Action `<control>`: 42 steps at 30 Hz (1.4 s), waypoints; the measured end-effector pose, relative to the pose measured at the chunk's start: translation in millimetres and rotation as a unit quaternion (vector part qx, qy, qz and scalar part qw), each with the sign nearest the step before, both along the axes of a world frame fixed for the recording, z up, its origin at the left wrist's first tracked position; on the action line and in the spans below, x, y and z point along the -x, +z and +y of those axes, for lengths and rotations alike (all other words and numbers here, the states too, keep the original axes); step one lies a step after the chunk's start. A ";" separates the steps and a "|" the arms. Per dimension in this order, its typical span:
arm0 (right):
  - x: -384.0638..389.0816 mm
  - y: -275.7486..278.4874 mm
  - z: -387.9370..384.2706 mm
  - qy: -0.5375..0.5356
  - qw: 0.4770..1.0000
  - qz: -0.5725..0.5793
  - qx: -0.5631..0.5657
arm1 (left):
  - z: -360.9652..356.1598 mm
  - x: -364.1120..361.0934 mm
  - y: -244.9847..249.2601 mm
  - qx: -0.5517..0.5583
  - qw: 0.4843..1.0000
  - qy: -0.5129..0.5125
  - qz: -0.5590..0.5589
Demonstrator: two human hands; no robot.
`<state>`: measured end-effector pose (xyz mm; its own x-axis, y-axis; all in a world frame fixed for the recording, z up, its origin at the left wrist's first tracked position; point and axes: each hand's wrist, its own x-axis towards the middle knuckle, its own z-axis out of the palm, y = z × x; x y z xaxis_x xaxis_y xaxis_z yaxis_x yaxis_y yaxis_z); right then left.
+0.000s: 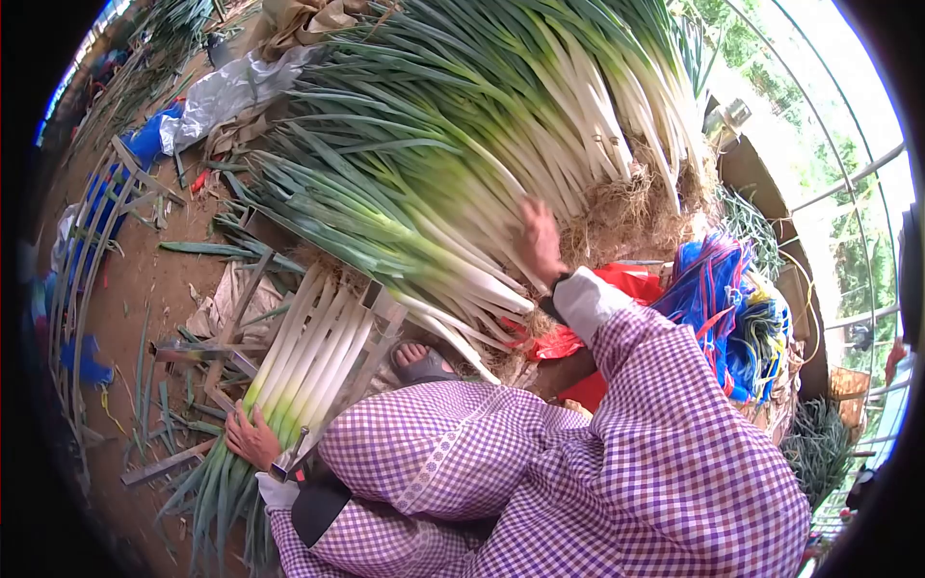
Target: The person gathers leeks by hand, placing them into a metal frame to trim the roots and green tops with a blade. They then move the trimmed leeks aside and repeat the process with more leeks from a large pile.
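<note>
Several leeks (323, 337) lie side by side on a metal frame (383, 306), roots up and green leaves down. My left hand (252, 438) rests on them where white turns to green, its fingers spread over the stalks. A large pile of leeks (520, 106) fills the upper middle, leaves to the left and roots to the right. At the pile's near right side, my right hand (541, 239) is over the white stalks, somewhat blurred; whether it grips any stalk cannot be made out.
Blue and red plastic strips (718, 308) lie right of my right arm, beside red plastic (631, 281). A curved metal rack (92, 279) stands at the far left. Metal bars (207, 354) stick out beside the frame. My sandalled foot (422, 361) is below the pile.
</note>
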<state>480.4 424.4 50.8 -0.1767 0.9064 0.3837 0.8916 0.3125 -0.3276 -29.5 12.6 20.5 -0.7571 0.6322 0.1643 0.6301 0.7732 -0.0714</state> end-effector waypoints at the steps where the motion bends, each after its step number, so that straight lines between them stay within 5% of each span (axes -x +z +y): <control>1: -12.3 7.0 17.4 -0.006 0.998 -0.022 -0.064 | -0.4 0.2 0.9 0.004 1.000 0.001 -0.002; 7: -29.6 -0.8 55.3 -0.067 0.964 -0.049 0.252 | 0.5 0.4 0.9 0.013 1.000 0.010 -0.002; 10: -14.7 -4.2 41.9 -0.085 0.965 -0.008 0.247 | -0.4 -0.3 1.3 0.006 1.000 0.003 -0.006; 14: -15.8 -3.2 38.1 -0.048 0.996 -0.052 0.062 | -1.2 0.0 0.8 0.007 1.000 -0.002 0.002; 17: -18.0 3.5 49.8 -0.065 0.980 -0.096 0.161 | -1.0 -0.5 -1.7 0.010 1.000 -0.003 0.011; 33: -20.6 30.4 83.4 0.021 0.945 -0.218 0.242 | -3.0 1.8 -2.4 0.017 1.000 0.002 0.014; 38: -23.5 75.4 67.8 -0.005 0.985 -0.021 0.172 | -1.5 1.3 -3.8 0.024 1.000 0.003 0.018; 41: -21.0 97.5 54.8 0.033 0.937 0.173 0.302 | 0.1 0.2 -2.4 0.025 0.999 0.005 0.019; 42: -18.8 85.1 52.7 0.030 0.950 0.121 0.285 | 0.0 0.0 -2.4 0.025 0.999 0.005 0.022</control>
<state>499.2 477.0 135.9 -0.2039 0.9701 -0.1316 0.7550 0.0703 -0.6519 -29.6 12.6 18.1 -0.7560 0.6332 0.1658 0.6183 0.7740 -0.1364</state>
